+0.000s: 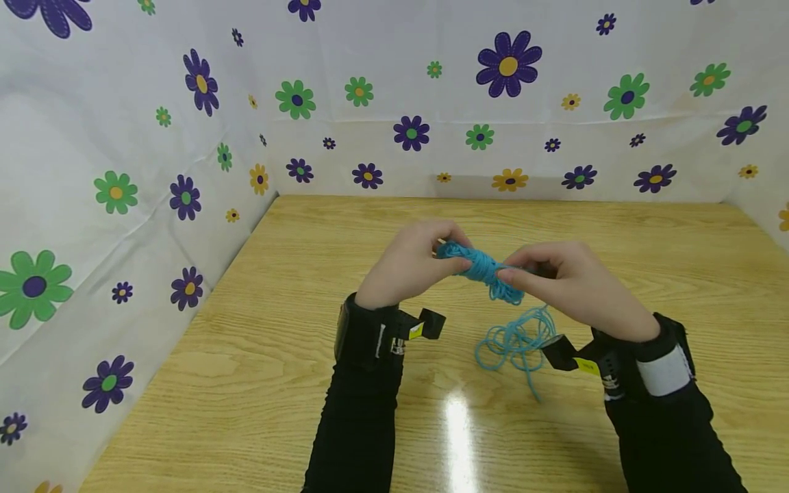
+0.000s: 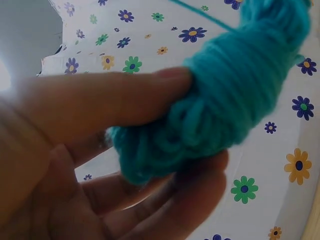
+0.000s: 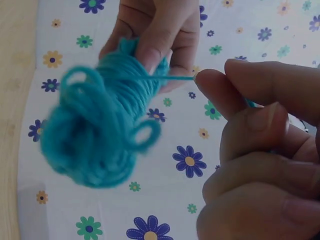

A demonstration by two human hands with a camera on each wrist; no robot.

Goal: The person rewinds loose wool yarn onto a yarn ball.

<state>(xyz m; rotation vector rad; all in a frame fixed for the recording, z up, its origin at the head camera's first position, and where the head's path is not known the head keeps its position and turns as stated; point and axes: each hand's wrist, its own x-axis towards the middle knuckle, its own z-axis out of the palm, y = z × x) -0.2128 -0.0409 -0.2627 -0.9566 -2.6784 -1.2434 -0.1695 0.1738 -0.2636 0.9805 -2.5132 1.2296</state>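
Note:
A bundle of blue cord (image 1: 481, 266), wound round its middle with loops sticking out at both ends, is held up over the table. My left hand (image 1: 420, 263) grips one end of it, thumb (image 2: 150, 95) on the near side and fingers behind. My right hand (image 1: 564, 277) pinches a single strand (image 3: 175, 77) between thumb and forefinger. In the right wrist view that strand runs straight and taut from the wound middle to the fingertips. The other fingers of the right hand are curled in.
A loose tangle of the same cord (image 1: 514, 339) lies on the wooden table (image 1: 277, 363) below the right hand, one end trailing toward the front. A white flowered cloth (image 1: 370, 75) hangs behind the table and along its sides.

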